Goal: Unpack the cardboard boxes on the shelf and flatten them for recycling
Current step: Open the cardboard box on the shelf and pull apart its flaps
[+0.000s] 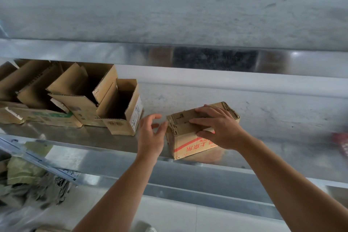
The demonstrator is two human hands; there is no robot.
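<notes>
Little looks finished. The red-printed cardboard box [185, 137] sits closed at the front edge of the shelf [75, 135], with the right hand [218, 128] laid flat across its top flaps and the left hand [150, 135] open at its left end. The opened boxes [84, 107] further left stand unflattened.

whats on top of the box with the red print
The right hand lies flat across the closed top of the box, with the left hand at its left end. Its contents are hidden under that top.
</notes>
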